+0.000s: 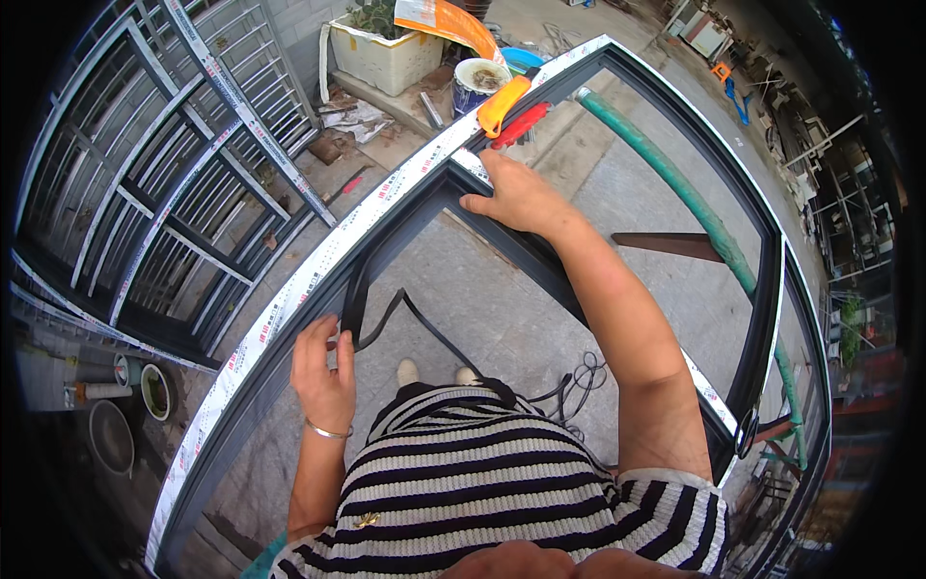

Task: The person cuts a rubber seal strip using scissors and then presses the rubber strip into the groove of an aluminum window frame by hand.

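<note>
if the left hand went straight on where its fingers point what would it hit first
The left hand would first meet the frame's dark inner bar, right at its fingertips; depth is unclear, so they may already be touching it.

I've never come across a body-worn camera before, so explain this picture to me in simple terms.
There is no machine here, just a person's two bare hands. The one picture comes from a wide fisheye camera on their head, looking down, so straight edges bend and their own striped top fills the bottom.

Before them is a large dark frame with white printed film along its edge. The left hand touches its near left side, beside a loose black strip; whether it grips anything is unclear. The right hand lies over a crossbar near a corner. Just beyond it, a yellow-orange object and a red one lie on the frame.
</note>
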`<state>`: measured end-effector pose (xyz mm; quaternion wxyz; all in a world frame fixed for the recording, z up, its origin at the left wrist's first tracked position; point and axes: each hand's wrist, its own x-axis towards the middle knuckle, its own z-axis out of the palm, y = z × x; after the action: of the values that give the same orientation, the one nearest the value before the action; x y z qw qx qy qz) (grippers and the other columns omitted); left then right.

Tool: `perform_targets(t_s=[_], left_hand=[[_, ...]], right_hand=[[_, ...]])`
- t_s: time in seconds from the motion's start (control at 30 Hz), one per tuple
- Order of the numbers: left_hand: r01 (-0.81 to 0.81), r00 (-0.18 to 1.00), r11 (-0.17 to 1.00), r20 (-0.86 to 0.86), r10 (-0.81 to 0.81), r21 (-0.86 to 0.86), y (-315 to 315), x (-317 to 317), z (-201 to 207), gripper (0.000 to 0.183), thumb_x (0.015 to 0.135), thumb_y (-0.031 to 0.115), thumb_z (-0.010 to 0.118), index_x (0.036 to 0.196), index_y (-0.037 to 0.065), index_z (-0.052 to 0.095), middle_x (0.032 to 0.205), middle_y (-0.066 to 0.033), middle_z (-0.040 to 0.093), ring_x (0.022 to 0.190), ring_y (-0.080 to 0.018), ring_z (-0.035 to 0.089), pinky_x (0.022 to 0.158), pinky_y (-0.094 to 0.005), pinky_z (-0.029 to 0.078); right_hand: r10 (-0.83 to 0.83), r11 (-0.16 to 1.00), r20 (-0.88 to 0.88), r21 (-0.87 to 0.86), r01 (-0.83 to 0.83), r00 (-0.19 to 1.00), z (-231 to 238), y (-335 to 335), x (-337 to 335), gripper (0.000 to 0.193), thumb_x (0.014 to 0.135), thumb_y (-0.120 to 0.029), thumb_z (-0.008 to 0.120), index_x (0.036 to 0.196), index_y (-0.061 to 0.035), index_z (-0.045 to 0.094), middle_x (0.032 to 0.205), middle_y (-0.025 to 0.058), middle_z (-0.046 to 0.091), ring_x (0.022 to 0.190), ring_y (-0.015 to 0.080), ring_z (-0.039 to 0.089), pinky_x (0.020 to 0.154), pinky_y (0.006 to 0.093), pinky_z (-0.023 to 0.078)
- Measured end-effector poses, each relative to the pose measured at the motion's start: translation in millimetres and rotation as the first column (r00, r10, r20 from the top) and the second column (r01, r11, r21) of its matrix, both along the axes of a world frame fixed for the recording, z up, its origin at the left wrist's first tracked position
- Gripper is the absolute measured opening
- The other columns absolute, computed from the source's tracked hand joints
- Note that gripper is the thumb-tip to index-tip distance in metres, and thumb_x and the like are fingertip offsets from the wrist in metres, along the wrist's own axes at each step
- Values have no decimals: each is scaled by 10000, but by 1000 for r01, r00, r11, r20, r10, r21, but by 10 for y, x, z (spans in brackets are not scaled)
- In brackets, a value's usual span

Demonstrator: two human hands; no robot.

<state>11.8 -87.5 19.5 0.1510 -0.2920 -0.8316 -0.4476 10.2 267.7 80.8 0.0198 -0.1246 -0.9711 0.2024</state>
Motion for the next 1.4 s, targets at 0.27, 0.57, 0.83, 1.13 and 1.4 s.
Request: perform_targets(t_s=[0.27,0.57,0.83,1.13,1.4], left_hand=[[-188,979,932,-138,151,-310,497,-134,84,375,816,182,839,1131,69,669,1028,-128,714,857,-328,662,743,-427,533],[-86,978,987,-200,58,-138,555,-186,109,367,880,14,762,1242,59,715,847,-113,591,661,-239,552,613,-340,475],[-113,976,944,-211,47,-310,596,-229,251,353,875,-14,755,1220,56,738,799,-105,602,622,-250,603,592,-354,507],[-101,977,940,-212,31,-326,704,-230,294,350,870,-84,701,1199,32,740,857,-149,672,661,-284,672,611,-364,545],[-151,976,936,-198,90,-319,811,-229,264,341,872,-84,688,1186,37,750,869,-151,672,669,-303,675,610,-385,544]], right_hand=[[-56,998,7,35,56,998,136,-156,39,569,868,-394,759,1157,38,529,1114,284,671,1073,443,652,936,500,513],[22,1000,64,-3,-21,998,49,-23,-17,557,849,-348,767,1121,32,464,1106,305,658,1071,459,645,930,511,515],[11,999,82,-32,-9,997,166,-103,-1,498,861,-290,769,1111,27,479,1127,267,659,1107,429,648,954,502,524],[-15,999,136,-42,21,991,262,-124,25,471,878,-254,760,1133,26,480,1159,252,648,1130,409,635,951,503,530],[-26,999,87,-20,27,996,224,-142,11,476,881,-269,753,1131,26,476,1163,249,646,1137,406,633,938,516,537]])
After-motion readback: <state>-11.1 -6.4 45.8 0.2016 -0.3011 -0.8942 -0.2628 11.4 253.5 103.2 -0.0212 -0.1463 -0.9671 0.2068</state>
